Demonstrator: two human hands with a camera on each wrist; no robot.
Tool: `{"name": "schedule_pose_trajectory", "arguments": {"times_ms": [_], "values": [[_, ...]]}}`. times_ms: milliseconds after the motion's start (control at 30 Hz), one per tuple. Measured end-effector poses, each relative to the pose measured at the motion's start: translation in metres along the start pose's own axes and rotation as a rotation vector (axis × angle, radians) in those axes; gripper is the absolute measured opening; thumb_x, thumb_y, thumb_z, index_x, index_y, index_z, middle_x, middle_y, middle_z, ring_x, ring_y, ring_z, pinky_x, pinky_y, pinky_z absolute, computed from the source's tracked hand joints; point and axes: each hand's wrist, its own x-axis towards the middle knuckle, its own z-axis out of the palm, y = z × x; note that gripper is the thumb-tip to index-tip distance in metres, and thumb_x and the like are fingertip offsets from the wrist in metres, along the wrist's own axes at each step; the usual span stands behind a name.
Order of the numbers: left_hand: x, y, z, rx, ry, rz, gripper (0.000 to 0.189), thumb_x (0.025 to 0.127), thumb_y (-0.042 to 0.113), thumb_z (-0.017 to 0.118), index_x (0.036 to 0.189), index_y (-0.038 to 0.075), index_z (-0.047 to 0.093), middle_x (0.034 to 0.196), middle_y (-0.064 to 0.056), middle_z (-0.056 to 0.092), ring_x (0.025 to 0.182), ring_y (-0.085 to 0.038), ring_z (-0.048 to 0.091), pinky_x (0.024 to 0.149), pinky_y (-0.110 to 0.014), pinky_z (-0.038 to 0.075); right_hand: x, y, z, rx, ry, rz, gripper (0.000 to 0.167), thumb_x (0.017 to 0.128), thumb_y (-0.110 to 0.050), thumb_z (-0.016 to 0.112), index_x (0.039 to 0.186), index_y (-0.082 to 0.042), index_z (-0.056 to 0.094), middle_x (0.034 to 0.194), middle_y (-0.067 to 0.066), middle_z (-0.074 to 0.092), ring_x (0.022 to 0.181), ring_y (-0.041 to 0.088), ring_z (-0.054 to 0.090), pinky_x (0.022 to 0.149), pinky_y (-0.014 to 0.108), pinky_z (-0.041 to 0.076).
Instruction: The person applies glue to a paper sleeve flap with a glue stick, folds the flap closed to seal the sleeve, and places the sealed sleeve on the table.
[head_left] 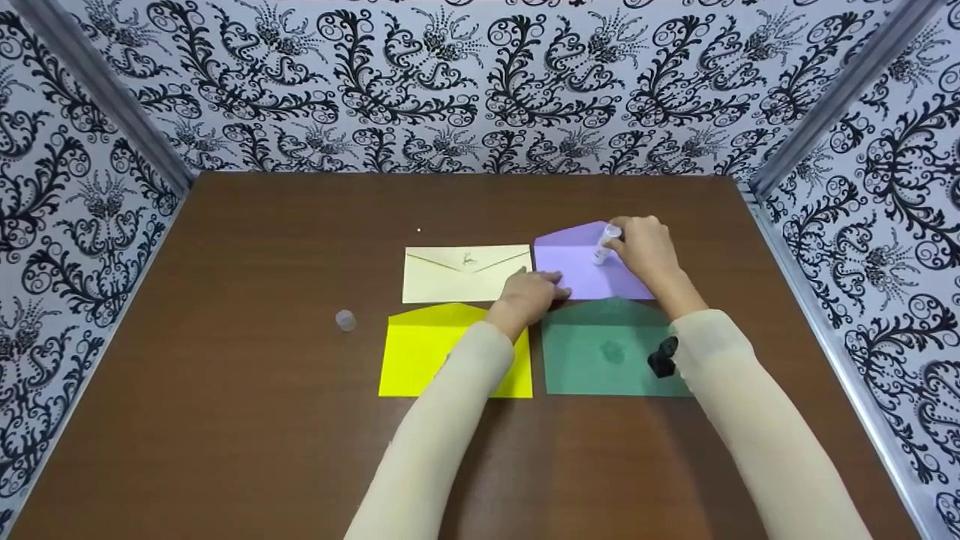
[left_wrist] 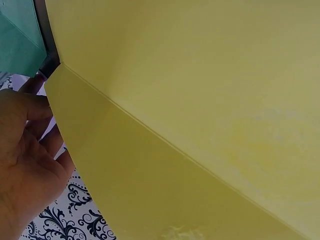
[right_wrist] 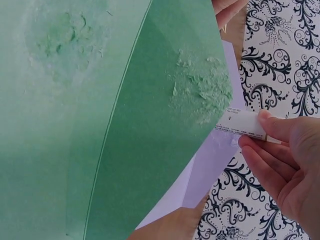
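Observation:
My right hand [head_left: 649,251] pinches a white glue stick [head_left: 604,246] between thumb and fingers. The stick's lower end meets the purple envelope [head_left: 559,262], whose flap is unfolded. Against that envelope's lower left edge rest the outstretched fingers of my left hand [head_left: 527,298]. A closed cream envelope [head_left: 439,283] lies just left of the purple one. Nearer to me are a yellow envelope [head_left: 416,364], partly hidden by my left sleeve, and a green envelope [head_left: 577,367]. In the right wrist view, rough glue smears mark the green envelope [right_wrist: 107,165] on its body and flap.
A translucent glue cap [head_left: 345,320] sits on the brown table [head_left: 247,360], left of the envelopes. One white speck [head_left: 418,229] lies behind the cream envelope. Patterned panels [head_left: 480,90] enclose the back and both sides.

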Motion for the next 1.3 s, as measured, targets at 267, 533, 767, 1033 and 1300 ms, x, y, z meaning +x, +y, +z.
{"name": "schedule_pose_trajectory", "arguments": {"times_ms": [267, 533, 767, 1033, 1300], "values": [[0.002, 0.0, 0.004, 0.0, 0.013, -0.002, 0.052, 0.106, 0.013, 0.044, 0.148, 0.044, 0.041, 0.162, 0.011, 0.034, 0.146, -0.017, 0.041, 0.125, -0.041, 0.027, -0.003, 0.007, -0.005, -0.029, 0.004, 0.012, 0.029, 0.087, -0.016, 0.076, 0.11, 0.001, 0.073, 0.107, 0.027, 0.072, 0.099, 0.053, 0.065, 0.084, 0.064, 0.051], [0.002, -0.003, 0.005, -0.043, 0.044, 0.025, 0.053, 0.104, 0.009, 0.047, 0.146, 0.043, 0.045, 0.16, 0.008, 0.039, 0.145, -0.019, 0.043, 0.125, -0.043, 0.029, -0.008, 0.008, -0.01, -0.034, -0.005, 0.001, 0.027, 0.087, -0.016, 0.076, 0.108, 0.002, 0.073, 0.106, 0.026, 0.073, 0.098, 0.052, 0.065, 0.084, 0.064, 0.051], [0.006, -0.008, 0.01, -0.067, 0.104, 0.066, 0.05, 0.103, 0.008, 0.049, 0.142, 0.04, 0.051, 0.156, 0.006, 0.045, 0.141, -0.018, 0.049, 0.123, -0.039, 0.033, -0.01, 0.006, -0.008, -0.026, -0.018, 0.015, 0.029, 0.089, -0.016, 0.075, 0.111, 0.003, 0.073, 0.109, 0.027, 0.072, 0.1, 0.051, 0.065, 0.085, 0.063, 0.052], [0.013, -0.008, 0.016, -0.044, 0.268, 0.041, 0.035, 0.101, 0.012, 0.055, 0.121, 0.034, 0.073, 0.131, 0.004, 0.066, 0.113, -0.02, 0.063, 0.099, -0.031, 0.054, -0.01, 0.004, -0.006, -0.046, -0.034, 0.008, 0.03, 0.088, -0.017, 0.075, 0.112, 0.001, 0.073, 0.109, 0.025, 0.072, 0.102, 0.051, 0.065, 0.086, 0.063, 0.052], [0.021, 0.001, 0.007, 0.019, 0.353, -0.067, 0.029, 0.1, 0.009, 0.054, 0.121, 0.021, 0.07, 0.121, -0.003, 0.063, 0.109, -0.021, 0.062, 0.093, -0.034, 0.057, -0.01, 0.003, -0.008, -0.067, -0.04, -0.014, 0.031, 0.088, -0.017, 0.075, 0.113, 0.001, 0.072, 0.11, 0.025, 0.072, 0.101, 0.052, 0.065, 0.086, 0.062, 0.052]]}}
